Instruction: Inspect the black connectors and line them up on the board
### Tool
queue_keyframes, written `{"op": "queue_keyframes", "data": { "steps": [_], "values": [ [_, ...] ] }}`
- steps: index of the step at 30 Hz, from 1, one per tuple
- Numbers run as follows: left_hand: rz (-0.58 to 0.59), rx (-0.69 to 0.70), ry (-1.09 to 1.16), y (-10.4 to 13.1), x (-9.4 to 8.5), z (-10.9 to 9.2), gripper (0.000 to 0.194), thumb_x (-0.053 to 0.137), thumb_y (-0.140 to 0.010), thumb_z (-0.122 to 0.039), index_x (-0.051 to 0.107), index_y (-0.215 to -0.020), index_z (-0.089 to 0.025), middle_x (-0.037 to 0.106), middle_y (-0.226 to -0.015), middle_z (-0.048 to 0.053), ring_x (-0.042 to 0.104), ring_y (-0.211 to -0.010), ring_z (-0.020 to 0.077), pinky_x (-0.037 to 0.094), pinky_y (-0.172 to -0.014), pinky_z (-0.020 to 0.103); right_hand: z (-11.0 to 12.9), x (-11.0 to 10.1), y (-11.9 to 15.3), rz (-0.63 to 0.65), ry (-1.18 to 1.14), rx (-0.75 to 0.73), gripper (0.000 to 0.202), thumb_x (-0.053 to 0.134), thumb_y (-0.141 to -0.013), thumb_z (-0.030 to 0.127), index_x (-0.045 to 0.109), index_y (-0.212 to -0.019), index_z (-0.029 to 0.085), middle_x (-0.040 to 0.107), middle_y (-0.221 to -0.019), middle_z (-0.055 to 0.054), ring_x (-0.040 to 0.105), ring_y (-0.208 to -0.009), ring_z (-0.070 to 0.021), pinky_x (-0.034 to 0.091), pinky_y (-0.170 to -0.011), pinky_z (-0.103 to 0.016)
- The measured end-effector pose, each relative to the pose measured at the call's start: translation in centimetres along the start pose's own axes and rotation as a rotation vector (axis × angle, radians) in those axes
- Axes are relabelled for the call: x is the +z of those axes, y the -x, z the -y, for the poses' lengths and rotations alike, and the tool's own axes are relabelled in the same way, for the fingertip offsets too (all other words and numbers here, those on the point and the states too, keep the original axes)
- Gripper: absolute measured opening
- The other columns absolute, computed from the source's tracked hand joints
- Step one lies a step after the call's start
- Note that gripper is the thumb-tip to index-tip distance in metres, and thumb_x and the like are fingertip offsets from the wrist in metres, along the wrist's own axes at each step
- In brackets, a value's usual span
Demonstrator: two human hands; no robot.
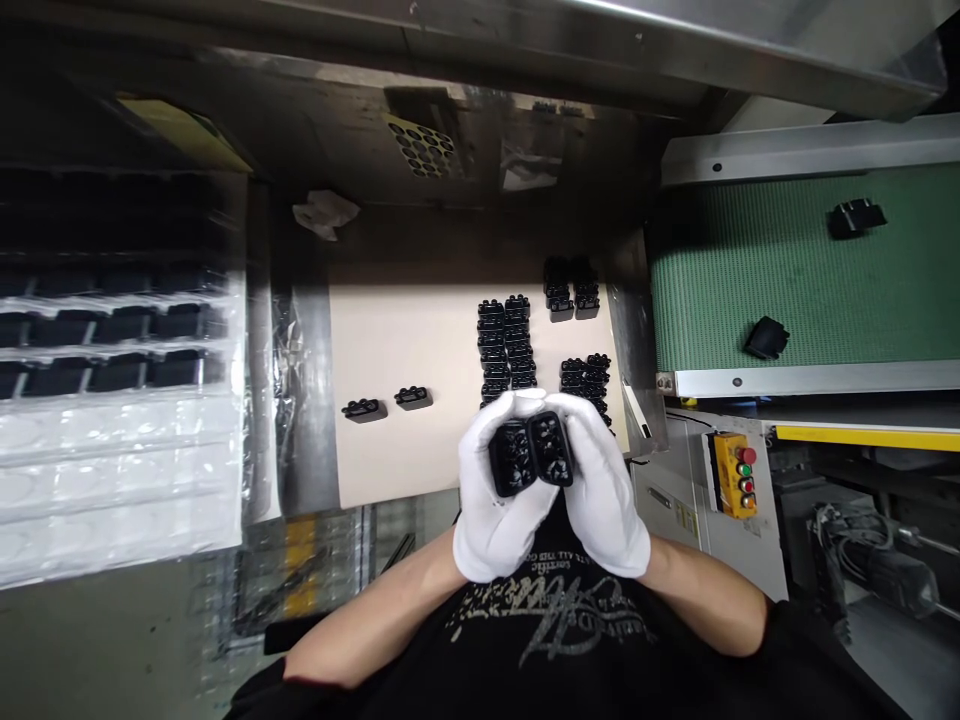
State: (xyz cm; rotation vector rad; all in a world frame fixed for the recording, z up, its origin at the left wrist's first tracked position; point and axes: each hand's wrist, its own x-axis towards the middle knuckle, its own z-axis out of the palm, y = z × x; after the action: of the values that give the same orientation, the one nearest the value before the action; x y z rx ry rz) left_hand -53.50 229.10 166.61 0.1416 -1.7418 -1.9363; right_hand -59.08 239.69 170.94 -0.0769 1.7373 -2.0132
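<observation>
Both my hands wear white gloves and are close together in front of my chest. My left hand [491,500] is closed around a black plastic part [512,458] with a hollow, ribbed inside facing up. My right hand [604,490] grips a second, similar black plastic part [551,448], tilted against the first. Just beyond my hands, rows of black parts [506,345] stand on a beige board [405,330]. Two single black parts, one [364,410] farther left than the other [413,397], sit apart on the board.
At left lies a clear blister tray [120,480] partly filled with black parts. A green conveyor belt [705,270] at right carries two black pieces. Below it is a yellow button box [735,475]. A metal ledge [600,50] overhangs the bench; crumpled plastic [325,213] lies at the back.
</observation>
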Motion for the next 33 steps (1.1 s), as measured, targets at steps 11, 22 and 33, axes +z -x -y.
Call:
{"op": "queue_keyframes", "data": {
  "steps": [11,22,33],
  "values": [
    [0.000,-0.087,0.007,0.1,0.1,-0.6,0.066,0.076,-0.098,-0.038,0.051,-0.158,-0.036,0.064,-0.143,0.011,0.063,-0.135,0.0325,0.063,-0.108,0.053,-0.3,-0.1,0.1,-0.008,-0.025,-0.007,0.033,0.054,-0.112,0.049,0.073,-0.127,0.028,0.074,-0.136,-0.004,0.066,-0.135,-0.0237,0.053,-0.123,-0.042],
    [0.176,-0.170,-0.093,-0.7,-0.7,1.5,0.075,0.063,-0.107,-0.023,0.029,-0.173,-0.031,0.051,-0.168,0.015,0.051,-0.156,0.0291,0.043,-0.132,0.053,-3.6,-2.4,-3.1,0.001,-0.283,0.302,0.032,0.064,-0.100,0.056,0.072,-0.099,0.025,0.078,-0.094,-0.005,0.076,-0.089,-0.0224,0.071,-0.080,-0.039],
    [0.684,-0.527,-0.861,-12.3,0.8,8.1,0.051,0.057,-0.097,-0.018,0.051,-0.147,-0.009,0.079,-0.096,0.015,0.078,-0.084,0.0340,0.064,-0.087,0.056,-7.1,-11.7,-13.2,-0.268,0.449,-0.081,0.039,0.083,-0.088,0.043,0.070,-0.114,0.018,0.078,-0.110,-0.008,0.074,-0.100,-0.0216,0.062,-0.098,-0.039]
  ]
}}
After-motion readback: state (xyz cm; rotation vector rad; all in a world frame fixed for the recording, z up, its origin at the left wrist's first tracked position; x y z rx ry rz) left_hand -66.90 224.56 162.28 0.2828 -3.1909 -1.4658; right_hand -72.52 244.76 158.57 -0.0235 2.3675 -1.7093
